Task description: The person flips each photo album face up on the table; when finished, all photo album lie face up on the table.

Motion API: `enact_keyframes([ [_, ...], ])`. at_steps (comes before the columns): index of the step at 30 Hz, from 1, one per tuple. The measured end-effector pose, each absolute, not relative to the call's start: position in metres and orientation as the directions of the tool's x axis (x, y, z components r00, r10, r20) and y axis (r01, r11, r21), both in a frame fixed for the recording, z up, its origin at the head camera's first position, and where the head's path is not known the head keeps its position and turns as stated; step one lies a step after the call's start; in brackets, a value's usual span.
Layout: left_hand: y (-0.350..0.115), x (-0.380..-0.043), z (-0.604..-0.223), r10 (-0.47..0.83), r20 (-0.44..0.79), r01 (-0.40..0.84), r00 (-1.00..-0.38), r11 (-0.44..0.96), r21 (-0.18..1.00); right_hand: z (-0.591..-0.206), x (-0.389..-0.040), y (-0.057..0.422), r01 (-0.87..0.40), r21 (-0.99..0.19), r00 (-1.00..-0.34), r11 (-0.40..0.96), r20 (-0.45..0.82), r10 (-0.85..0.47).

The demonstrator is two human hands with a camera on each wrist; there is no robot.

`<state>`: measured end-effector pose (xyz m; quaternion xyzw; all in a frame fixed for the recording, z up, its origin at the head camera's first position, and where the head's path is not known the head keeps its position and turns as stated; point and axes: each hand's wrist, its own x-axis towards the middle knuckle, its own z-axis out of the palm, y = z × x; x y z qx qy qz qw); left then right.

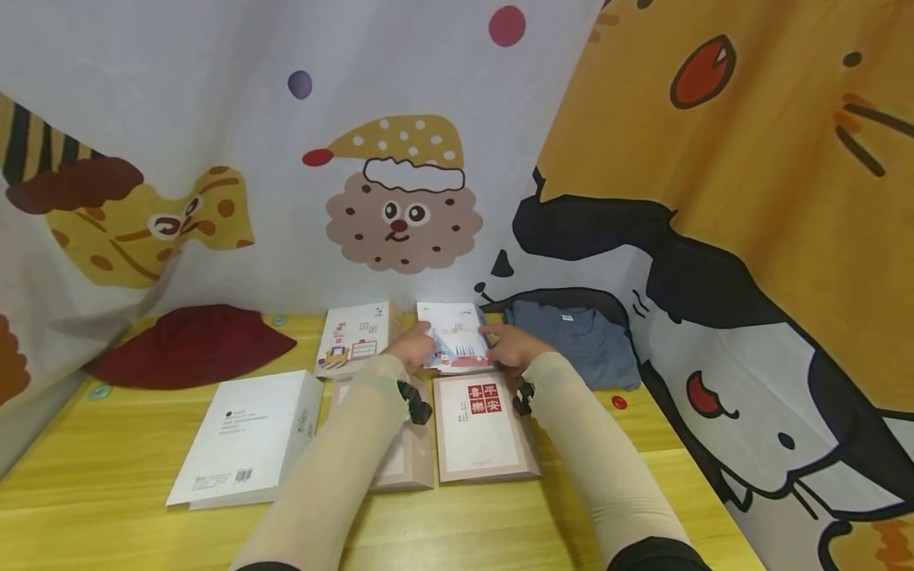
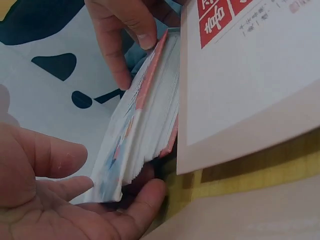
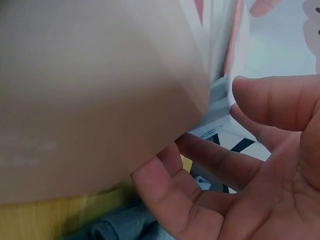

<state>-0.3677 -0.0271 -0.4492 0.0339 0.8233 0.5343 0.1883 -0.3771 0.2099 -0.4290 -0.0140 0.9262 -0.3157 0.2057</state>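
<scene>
Both hands are at a white book [image 1: 457,337] with a blue and pink drawing on its cover, at the back of the table. My left hand [image 1: 412,346] holds its left side; in the left wrist view the fingers [image 2: 147,200] curl under its near corner, the thumb raised. My right hand [image 1: 516,346] grips the opposite side, its thumb [image 3: 272,97] at the edge and fingers below. The book looks tilted in the left wrist view, page edges [image 2: 155,110] showing. Right in front lies a beige-bordered book [image 1: 478,432] with red characters.
Another illustrated book [image 1: 353,337] stands left of the hands. A second beige book [image 1: 403,460] is partly hidden under my left forearm. A thick white book [image 1: 246,436] lies front left, a dark red hat [image 1: 193,345] behind it. Folded blue-grey clothing [image 1: 589,341] sits right, against the patterned curtain [image 1: 250,103].
</scene>
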Motion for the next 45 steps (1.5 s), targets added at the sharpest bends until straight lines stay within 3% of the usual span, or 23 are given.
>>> enact_keyframes([
  [5, -0.027, -0.367, -0.452, 0.242, -0.272, -0.158, -0.931, 0.405, 0.9, -0.431, -0.379, 0.209, 0.103, -0.585, -0.915, 0.805, -0.373, -0.153],
  [17, -0.023, -0.359, -0.455, 0.248, -0.218, -0.187, -0.944, 0.141, 0.972, -0.435, -0.382, 0.214, 0.013, -0.582, -0.922, 0.813, -0.323, -0.216],
  [27, -0.018, -0.352, -0.45, 0.214, -0.163, -0.165, -0.963, 0.008, 0.986, -0.425, -0.368, 0.198, -0.168, -0.682, -0.95, 0.712, -0.08, -0.301],
  [35, -0.016, -0.344, -0.444, 0.193, -0.071, -0.116, -0.979, -0.235, 0.965, -0.413, -0.356, 0.18, -0.253, -0.72, -0.918, 0.646, -0.032, -0.396],
  [45, -0.013, -0.342, -0.443, 0.23, 0.057, 0.007, -0.972, -0.212, 0.977, -0.412, -0.346, 0.163, -0.354, -0.646, -0.933, 0.677, 0.189, -0.308],
])
